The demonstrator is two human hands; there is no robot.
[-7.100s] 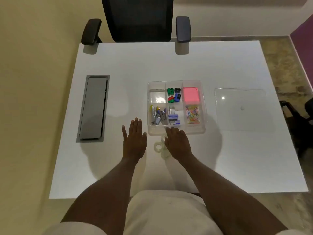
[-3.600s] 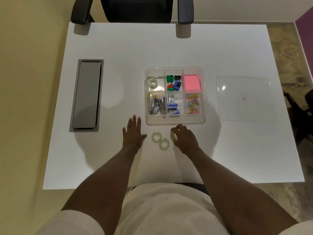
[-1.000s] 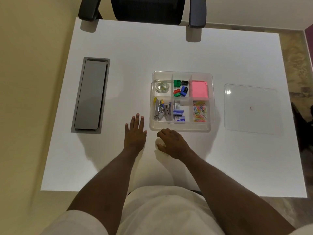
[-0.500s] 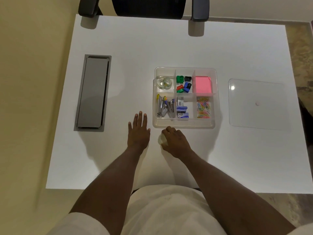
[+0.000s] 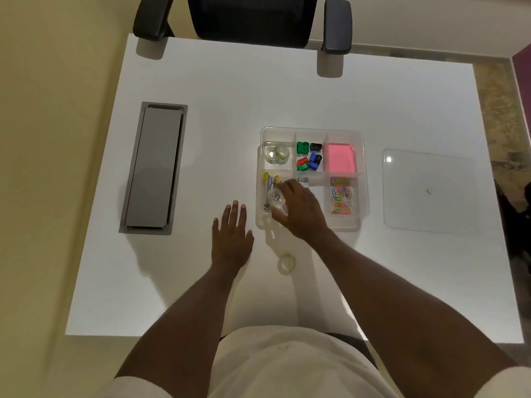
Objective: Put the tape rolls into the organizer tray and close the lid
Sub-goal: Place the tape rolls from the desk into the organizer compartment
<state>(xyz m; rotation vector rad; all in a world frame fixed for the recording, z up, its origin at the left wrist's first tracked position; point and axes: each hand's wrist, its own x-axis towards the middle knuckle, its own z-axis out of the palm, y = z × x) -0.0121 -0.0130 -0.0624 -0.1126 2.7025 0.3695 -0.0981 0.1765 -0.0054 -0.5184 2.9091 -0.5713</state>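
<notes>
The right hand (image 5: 301,209) pinches a clear tape roll (image 5: 277,203) between its fingertips, carrying it over the near-left part of the organizer tray (image 5: 363,173), likely toward the upper-left compartment where other stored rolls (image 5: 277,153) already lie. The left hand (image 5: 231,235) rests flat and empty on the table (image 5: 230,96), probably for balance. One last roll (image 5: 286,264) waits near the frame's centre; the lid (image 5: 428,191) lies at right. No writing is legible.

Right hand (image 5: 301,209) holds a tape roll (image 5: 276,203) over the organizer tray (image 5: 362,179); left hand (image 5: 232,239) lies flat.
</notes>
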